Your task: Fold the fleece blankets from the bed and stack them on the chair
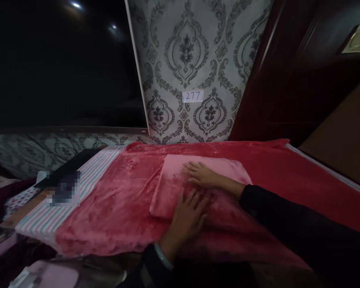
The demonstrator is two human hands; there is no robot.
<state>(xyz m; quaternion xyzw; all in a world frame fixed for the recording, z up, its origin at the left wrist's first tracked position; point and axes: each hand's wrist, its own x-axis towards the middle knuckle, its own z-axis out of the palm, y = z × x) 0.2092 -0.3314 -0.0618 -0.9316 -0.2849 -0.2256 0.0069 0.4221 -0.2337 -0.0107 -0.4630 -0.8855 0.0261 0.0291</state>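
Note:
A folded pink plush cloth (228, 168) lies flat on a larger red plush blanket (108, 216) spread over a table. My left hand (189, 214) rests on the near part of the folded cloth, fingers spread and pointing away from me. Farther back, my right hand (201, 175) lies on the same cloth with its fingers stretched toward the left, slightly blurred. Neither hand holds anything. A light band circles my left wrist.
Under the blanket's left side shows a striped cloth (99, 170). A blurred-out dark item (63, 189) sits at the left. Behind stand a large black screen (60, 68), patterned wallpaper with a paper marked 277 (193, 96), and a dark red door (288, 80).

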